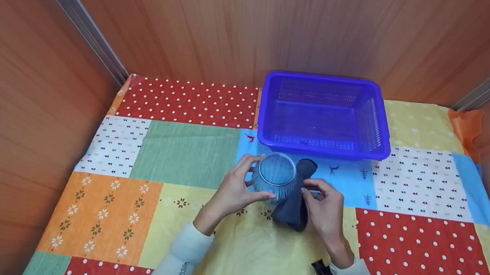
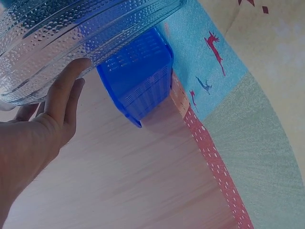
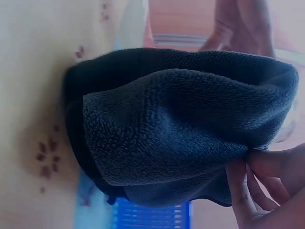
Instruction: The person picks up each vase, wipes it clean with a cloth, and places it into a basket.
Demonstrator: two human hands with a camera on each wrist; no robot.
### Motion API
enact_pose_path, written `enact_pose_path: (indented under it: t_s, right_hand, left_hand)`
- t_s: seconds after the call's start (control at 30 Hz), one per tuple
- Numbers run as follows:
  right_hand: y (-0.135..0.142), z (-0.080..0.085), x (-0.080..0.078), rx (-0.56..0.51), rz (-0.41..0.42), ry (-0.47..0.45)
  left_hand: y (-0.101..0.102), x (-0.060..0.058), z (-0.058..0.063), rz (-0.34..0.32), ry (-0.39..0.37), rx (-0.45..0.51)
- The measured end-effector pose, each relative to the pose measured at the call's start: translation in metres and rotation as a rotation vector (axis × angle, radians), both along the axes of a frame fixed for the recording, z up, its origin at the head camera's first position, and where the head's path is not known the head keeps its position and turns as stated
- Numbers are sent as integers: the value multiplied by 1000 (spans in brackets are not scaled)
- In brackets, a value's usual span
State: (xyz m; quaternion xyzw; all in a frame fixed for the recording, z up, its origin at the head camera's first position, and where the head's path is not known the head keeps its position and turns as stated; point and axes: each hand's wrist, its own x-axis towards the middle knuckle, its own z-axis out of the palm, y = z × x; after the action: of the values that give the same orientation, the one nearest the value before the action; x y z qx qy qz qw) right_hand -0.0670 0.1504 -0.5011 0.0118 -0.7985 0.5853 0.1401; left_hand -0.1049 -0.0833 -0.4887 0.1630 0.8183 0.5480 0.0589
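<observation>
Tablecloth; left grip holds jar, right grip towel

A tablecloth covers the tabletop. The basket stands at the far edge, slightly right of its middle, before the back wall. On the near-edge side of the basket, towards its left half, is the jar; the cloth is just right of it. The left grip is around the jar's left side; the right grip is at the cloth's right side.
</observation>
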Motion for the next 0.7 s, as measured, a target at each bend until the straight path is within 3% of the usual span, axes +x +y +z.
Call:
enact_pose_path:
  t_s: [0.33,0.7]
  right_hand:
    - [-6,26,1,74,-1,110]
    - [-3,41,1,162,64,24]
  left_hand:
    - [1,0,0,-9,8,10]
    - [0,0,0,0,9,8]
